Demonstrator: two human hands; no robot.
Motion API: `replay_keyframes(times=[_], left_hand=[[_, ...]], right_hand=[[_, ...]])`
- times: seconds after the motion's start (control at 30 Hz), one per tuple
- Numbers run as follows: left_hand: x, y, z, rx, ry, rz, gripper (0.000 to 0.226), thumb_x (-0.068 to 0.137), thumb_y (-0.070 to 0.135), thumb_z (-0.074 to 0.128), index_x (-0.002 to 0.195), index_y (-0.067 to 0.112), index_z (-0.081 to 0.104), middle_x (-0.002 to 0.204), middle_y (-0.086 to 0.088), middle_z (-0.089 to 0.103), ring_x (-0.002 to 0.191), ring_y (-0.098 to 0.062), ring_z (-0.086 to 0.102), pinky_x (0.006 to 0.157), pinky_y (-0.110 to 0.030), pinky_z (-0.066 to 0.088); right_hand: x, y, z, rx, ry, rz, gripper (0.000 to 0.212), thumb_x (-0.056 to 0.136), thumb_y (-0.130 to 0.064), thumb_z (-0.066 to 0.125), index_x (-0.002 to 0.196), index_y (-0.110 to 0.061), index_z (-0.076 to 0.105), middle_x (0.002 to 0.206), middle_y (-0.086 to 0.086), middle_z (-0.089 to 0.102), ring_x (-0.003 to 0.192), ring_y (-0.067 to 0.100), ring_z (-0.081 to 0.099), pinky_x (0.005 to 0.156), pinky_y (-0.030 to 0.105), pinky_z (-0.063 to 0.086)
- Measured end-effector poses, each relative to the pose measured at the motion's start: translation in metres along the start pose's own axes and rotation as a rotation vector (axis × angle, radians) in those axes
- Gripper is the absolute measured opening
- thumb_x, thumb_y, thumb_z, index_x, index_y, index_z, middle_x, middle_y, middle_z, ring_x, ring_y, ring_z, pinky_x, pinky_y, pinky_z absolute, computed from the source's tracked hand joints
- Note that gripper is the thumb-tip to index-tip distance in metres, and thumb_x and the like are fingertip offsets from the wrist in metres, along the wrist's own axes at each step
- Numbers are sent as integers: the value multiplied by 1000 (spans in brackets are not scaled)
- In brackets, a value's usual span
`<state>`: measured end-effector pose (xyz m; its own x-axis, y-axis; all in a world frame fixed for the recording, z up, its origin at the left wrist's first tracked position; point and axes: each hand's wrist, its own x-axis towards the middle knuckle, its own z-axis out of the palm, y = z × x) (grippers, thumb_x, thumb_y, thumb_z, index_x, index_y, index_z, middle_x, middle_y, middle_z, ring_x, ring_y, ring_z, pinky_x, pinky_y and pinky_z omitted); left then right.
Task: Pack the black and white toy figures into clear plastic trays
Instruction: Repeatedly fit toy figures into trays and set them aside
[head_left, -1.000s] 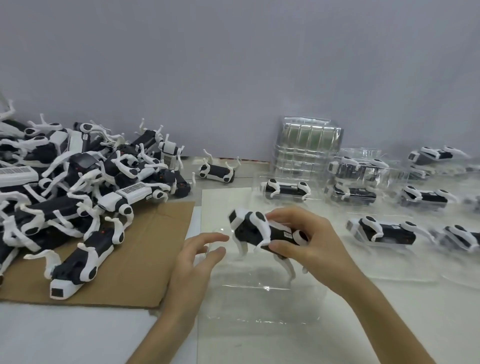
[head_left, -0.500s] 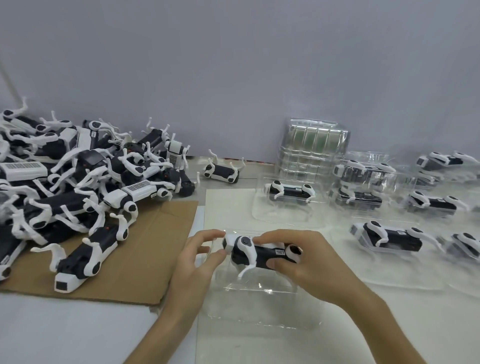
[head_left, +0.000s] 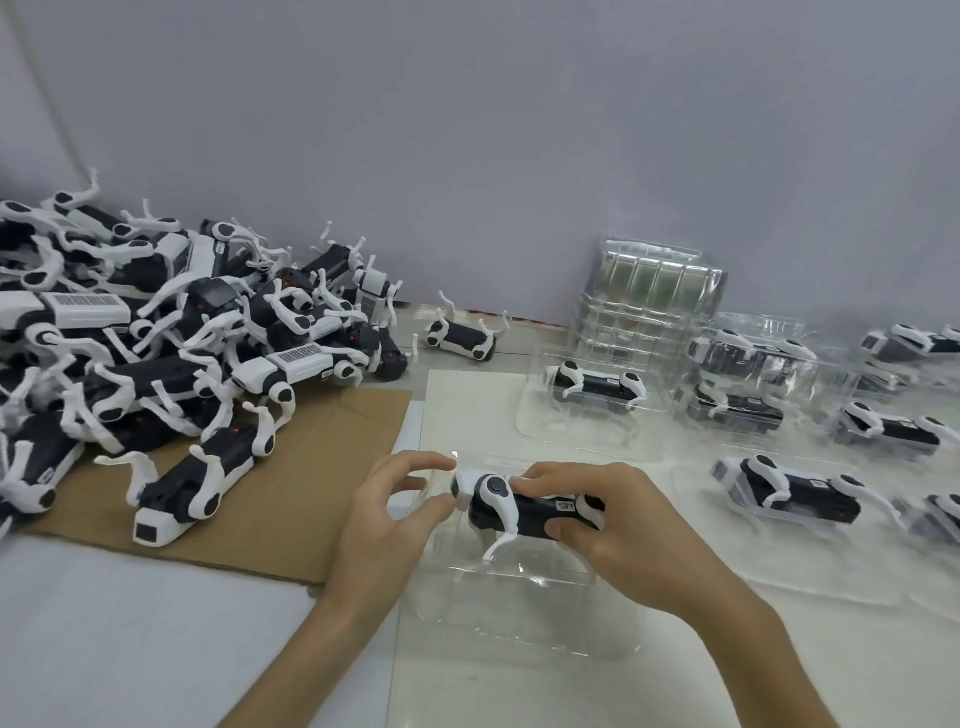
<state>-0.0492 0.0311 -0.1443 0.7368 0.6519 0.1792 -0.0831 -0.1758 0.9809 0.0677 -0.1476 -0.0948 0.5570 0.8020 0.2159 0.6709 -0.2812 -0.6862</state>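
A black and white toy figure shaped like a four-legged robot lies lengthwise in a clear plastic tray in front of me. My right hand grips the figure's body, fingers over the top and thumb underneath. My left hand is at the tray's left end, thumb touching the figure's white head, fingers curled above. A big pile of loose figures lies at the left.
The pile rests partly on brown cardboard. One loose figure lies by the wall. A stack of empty clear trays stands behind. Several trays with figures in them cover the right side. A grey wall closes the back.
My right hand has lowered the figure from above the tray down into it. My left hand has moved right, up to the figure's head.
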Motion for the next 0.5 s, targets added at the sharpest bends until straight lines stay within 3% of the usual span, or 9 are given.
replay_keyframes(times=[0.17,0.27,0.33,0.4,0.5], left_hand=[[-1,0,1,-12,26,12,26,67,29,65,92,32,73,106,20,64,106,2,58,83,-22,44],[-1,1,2,-4,24,45,26,66,27,64,91,30,72,108,17,65,107,1,58,83,-12,43],[-1,2,2,-7,1,57,27,67,26,63,93,29,71,111,15,66,109,1,58,87,-17,44],[0,3,0,-20,-12,70,29,68,25,62,95,29,71,112,14,67,112,-1,58,93,-23,45],[3,3,-3,-23,8,86,32,70,25,61,99,33,70,115,16,67,115,-2,58,95,-26,46]], right_hand=[[0,-1,1,-55,21,0,54,86,6,65,107,-44,70,102,-49,58,107,-21,50,86,-4,31],[1,1,4,-203,-47,13,58,88,-1,62,111,-54,65,103,-35,61,110,-11,40,86,1,32],[1,1,7,-240,-50,28,63,88,-2,61,110,-61,61,99,-39,57,110,-9,39,86,4,33],[1,0,12,-253,31,-13,52,86,-3,66,106,-50,70,95,-41,58,109,-8,45,89,10,37],[3,0,16,-140,207,-75,32,87,-12,72,109,-35,73,110,-28,60,111,-4,53,90,11,42]])
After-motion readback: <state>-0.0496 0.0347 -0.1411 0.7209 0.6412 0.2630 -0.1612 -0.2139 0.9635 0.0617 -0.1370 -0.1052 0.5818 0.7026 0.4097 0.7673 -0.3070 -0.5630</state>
